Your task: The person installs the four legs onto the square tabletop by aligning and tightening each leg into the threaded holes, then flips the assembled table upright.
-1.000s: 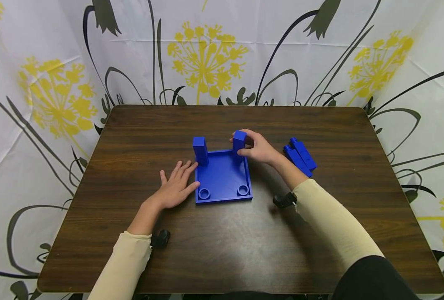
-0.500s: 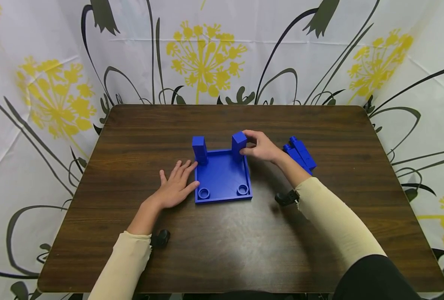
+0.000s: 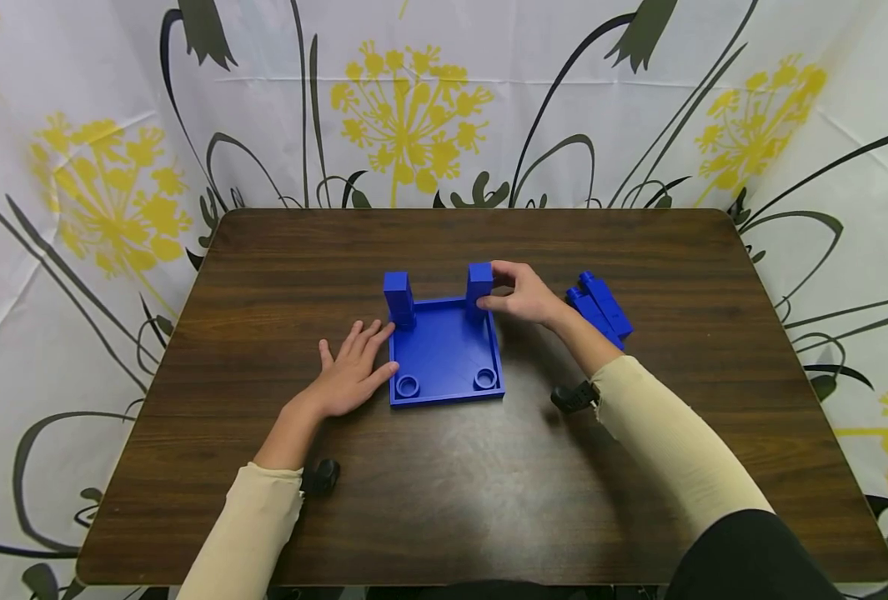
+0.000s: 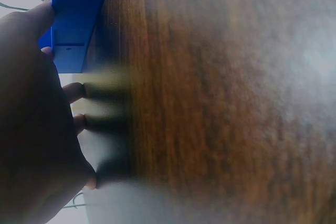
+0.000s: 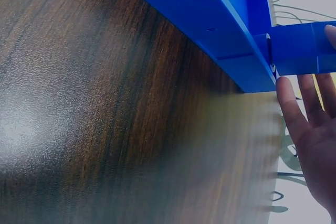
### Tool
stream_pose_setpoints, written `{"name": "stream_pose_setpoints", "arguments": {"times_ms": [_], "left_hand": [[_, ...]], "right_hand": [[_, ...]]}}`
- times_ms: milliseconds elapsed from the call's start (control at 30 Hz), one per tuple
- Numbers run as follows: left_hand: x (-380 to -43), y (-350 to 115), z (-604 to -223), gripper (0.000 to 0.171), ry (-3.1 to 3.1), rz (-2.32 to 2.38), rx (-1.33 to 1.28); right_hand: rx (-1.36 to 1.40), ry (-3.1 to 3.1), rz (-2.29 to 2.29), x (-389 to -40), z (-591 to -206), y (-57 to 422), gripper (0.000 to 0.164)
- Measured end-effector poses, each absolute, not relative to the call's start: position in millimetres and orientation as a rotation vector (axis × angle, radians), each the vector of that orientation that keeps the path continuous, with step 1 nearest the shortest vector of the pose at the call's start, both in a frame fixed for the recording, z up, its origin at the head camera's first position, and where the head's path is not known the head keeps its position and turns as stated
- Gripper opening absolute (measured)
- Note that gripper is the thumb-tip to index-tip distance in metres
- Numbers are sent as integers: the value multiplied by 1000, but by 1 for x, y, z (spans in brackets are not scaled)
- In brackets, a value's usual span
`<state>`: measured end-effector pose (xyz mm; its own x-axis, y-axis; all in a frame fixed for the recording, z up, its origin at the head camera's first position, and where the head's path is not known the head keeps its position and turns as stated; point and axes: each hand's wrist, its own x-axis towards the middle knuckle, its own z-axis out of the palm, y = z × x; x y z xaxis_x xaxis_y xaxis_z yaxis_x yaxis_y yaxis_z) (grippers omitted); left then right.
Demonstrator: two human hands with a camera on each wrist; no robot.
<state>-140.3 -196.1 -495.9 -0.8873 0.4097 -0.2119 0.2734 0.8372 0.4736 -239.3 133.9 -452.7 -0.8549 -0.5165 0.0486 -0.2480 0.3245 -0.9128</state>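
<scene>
At the left side of the blue tray [image 3: 444, 350], the left hand [image 3: 344, 377] lies with its fingers straight and spread, grasping nothing; its thumb touches the tray's left wall. A black wrist device [image 3: 323, 477] sits nearer the person than the tray. One blue post [image 3: 399, 296] stands upright at the tray's far left corner, and a round socket [image 3: 408, 387] fills its near left corner. At the tray's far right corner stands the second post [image 3: 478, 287], pinched between the thumb and fingers of the right hand [image 3: 522, 296]; how deep it sits cannot be told. Another socket [image 3: 485, 379] occupies the tray's near right corner. Right of the tray, well apart from it, loose blue posts [image 3: 609, 304] lie side by side on the table [image 3: 323, 258].
</scene>
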Motion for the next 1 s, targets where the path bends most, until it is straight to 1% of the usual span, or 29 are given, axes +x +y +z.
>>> {"name": "stream_pose_setpoints", "arguments": {"times_ms": [133, 400, 533, 733, 1000], "left_hand": [[-141, -197, -497, 67, 2709, 656, 527], [-140, -197, -498, 68, 2713, 668, 537], [-140, -197, -496, 68, 2717, 661, 535], [-139, -195, -492, 67, 2712, 623, 513], [-139, -195, -490, 69, 2701, 607, 511]], "right_hand": [[-690, 2366, -1510, -241, -456, 135, 40], [-773, 2187, -1618, -244, -454, 134, 62], [-811, 2082, -1657, -246, -452, 133, 66], [-802, 2036, -1657, -246, -450, 132, 64], [-768, 2113, -1598, -246, -451, 133, 55]]}}
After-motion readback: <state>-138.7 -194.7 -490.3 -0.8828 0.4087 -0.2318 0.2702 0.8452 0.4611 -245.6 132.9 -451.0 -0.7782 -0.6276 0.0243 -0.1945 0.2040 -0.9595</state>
